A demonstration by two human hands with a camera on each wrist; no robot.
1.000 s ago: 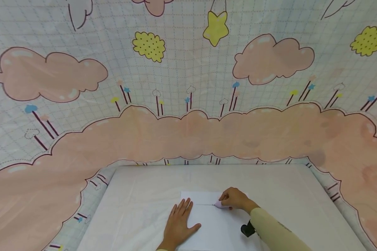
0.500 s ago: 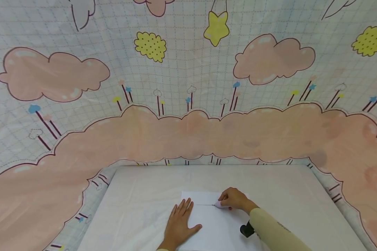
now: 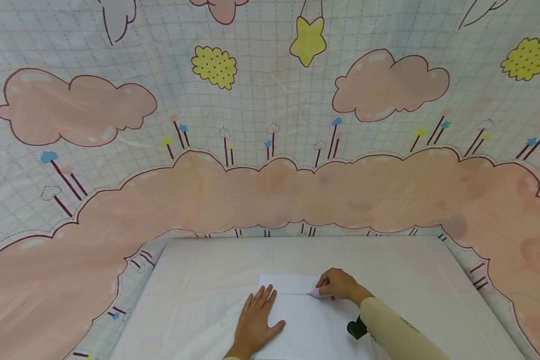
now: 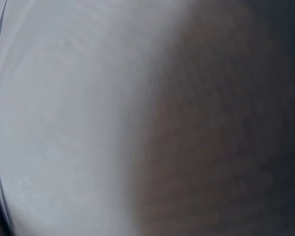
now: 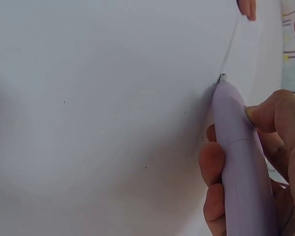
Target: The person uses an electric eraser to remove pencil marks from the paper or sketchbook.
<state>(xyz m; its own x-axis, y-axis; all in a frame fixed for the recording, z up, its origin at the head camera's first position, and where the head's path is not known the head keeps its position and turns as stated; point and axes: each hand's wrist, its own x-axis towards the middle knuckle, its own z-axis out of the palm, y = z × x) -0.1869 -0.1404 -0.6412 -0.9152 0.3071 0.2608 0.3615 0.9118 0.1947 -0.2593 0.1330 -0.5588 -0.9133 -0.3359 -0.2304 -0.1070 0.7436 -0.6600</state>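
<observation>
My right fingers (image 5: 216, 162) and thumb are curled round the barrel of the lilac pen (image 5: 238, 162), low on the shaft near the tip; in the right-wrist view it fills the lower right of the frame, its point touching the sheet at the end of a thin drawn line. My right hand (image 3: 337, 285) sits at lower centre of the head view, pen tip pointing left. My left hand (image 3: 256, 320) lies just left of it, fingers straight and spread, palm flat on the white paper (image 3: 306, 320). The left-wrist view is a blur; nothing usable there. Judgement: pen is light, stiff and smooth, so a low grip gives most control. Paper is thin, limp and likely to slide on the white tabletop (image 3: 198, 280), so hold it by flat pressure, not a pinch. Cloud-print cloth (image 3: 270, 190) fills the frame above.
</observation>
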